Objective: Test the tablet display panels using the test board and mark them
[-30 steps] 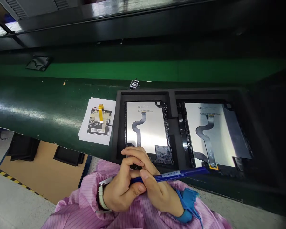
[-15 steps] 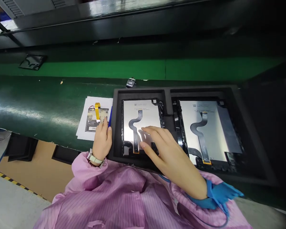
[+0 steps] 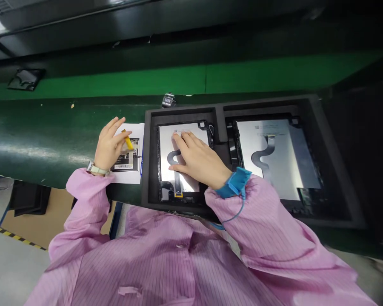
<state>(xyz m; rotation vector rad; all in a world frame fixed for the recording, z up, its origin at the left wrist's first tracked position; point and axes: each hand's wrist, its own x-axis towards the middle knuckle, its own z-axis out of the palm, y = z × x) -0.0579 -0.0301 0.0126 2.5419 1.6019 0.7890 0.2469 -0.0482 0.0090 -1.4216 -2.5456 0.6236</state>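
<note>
My left hand (image 3: 107, 145) is over the left side of a white sheet (image 3: 127, 177), its fingers apart and the thumb beside a yellow ribbon cable (image 3: 128, 140). That cable rises from a dark circuit assembly (image 3: 127, 163) on the sheet; whether fingers grip it is not clear. My right hand (image 3: 199, 159) lies spread on the silvery back of a screen panel (image 3: 166, 138) in the left bay of a black foam tray (image 3: 219, 123). Its fingers cover the upper end of a curved grey flex cable (image 3: 178, 182), and it holds nothing.
A second panel (image 3: 284, 165) lies in the tray's right bay. Behind the tray sits a small counter device (image 3: 168, 100). A blue stick (image 3: 142, 163) lies between sheet and tray. At the far left back is a dark bagged item (image 3: 26, 79).
My left hand has moved left and up, and the yellow cable now leans by its thumb. My right hand has moved up and left onto the panel's upper part. The view has shifted slightly.
</note>
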